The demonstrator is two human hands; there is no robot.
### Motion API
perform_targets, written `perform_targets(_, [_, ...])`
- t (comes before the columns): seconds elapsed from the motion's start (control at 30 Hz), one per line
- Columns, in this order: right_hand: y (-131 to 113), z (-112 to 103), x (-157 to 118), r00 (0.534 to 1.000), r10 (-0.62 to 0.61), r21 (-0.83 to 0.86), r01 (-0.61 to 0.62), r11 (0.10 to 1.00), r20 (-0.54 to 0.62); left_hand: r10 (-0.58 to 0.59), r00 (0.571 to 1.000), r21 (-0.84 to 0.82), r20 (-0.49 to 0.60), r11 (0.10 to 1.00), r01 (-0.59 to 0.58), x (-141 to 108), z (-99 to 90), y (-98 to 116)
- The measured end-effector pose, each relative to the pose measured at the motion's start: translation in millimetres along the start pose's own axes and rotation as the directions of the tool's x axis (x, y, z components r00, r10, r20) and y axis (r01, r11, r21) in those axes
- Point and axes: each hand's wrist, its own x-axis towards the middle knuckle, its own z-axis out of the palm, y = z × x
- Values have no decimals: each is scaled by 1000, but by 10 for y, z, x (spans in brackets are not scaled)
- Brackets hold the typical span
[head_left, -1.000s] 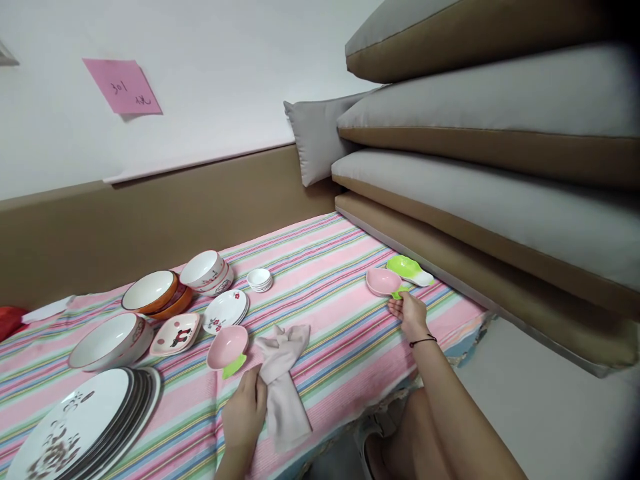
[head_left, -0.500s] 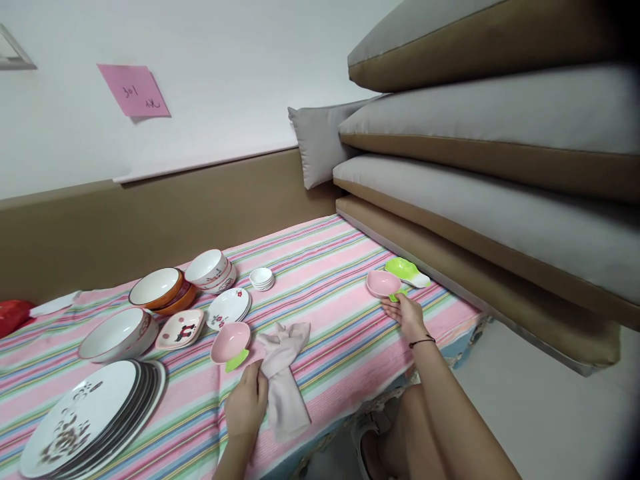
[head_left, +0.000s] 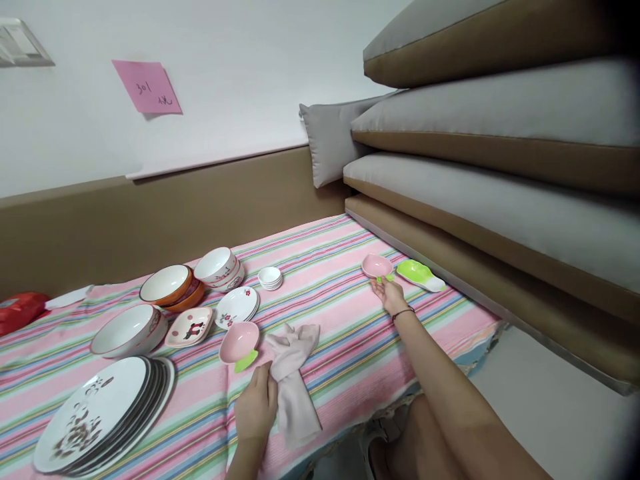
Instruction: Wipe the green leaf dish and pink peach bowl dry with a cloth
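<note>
My right hand (head_left: pixel 389 295) pinches the green leaf-shaped handle of a pink bowl (head_left: pixel 377 265) at the right side of the cloth-covered surface. To the right of it lies a green and white spoon-shaped dish (head_left: pixel 420 274), apart from the bowl. My left hand (head_left: pixel 256 403) rests with curled fingers against the left edge of a pale, bunched cloth (head_left: pixel 295 373); whether anything is in those fingers is hidden. Just beyond it sits a second pink bowl (head_left: pixel 239 343), its green handle pointing toward me.
Left of my hands stand stacked oval plates (head_left: pixel 95 413), large white bowls (head_left: pixel 127 331), orange bowls (head_left: pixel 167 285), patterned bowls (head_left: pixel 216 267), square dishes (head_left: pixel 188 328), flowered saucers (head_left: pixel 237 307) and tiny white dishes (head_left: pixel 270 277). Stacked cushions (head_left: pixel 475 160) border the striped tablecloth (head_left: pixel 325 280) on the right.
My right hand has shifted the pink bowl away from me and leftward, opening a gap from the green dish. My left hand stays beside the cloth. The view has turned slightly left.
</note>
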Motion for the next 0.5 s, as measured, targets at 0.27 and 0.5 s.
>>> perform_targets(0.27, [-13, 466, 482, 990, 24, 216, 6, 976, -137, 20, 996, -9, -85, 1000, -21, -31, 110, -30])
perform_targets(0.5, [14, 530, 717, 939, -149, 224, 224, 948, -309, 59, 988, -14, -144, 998, -62, -61, 174, -47])
